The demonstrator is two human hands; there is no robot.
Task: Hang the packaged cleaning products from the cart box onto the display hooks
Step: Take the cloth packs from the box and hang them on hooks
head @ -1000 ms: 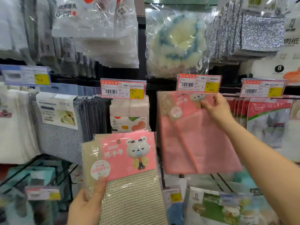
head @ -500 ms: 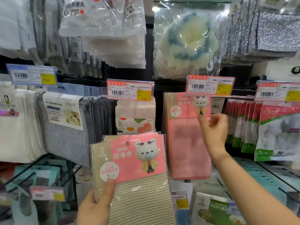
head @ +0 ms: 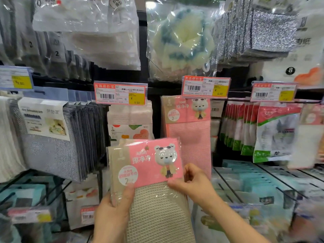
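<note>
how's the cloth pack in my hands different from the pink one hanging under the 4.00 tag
The held pack has a beige waffle cloth; the hanging pack has a pink one. The held pack is gripped by the left hand and pinched by the right hand, tilted slightly; the hanging pack hangs straight under the 4.00 tag. Both carry the same pink bear header card.

pink cloth pack [head: 188, 123] hangs alone under price tag [head: 205, 86], dark gaps either side, red-green packs [head: 245, 127] crowd right, held stack [head: 149, 172] blocks below
</note>
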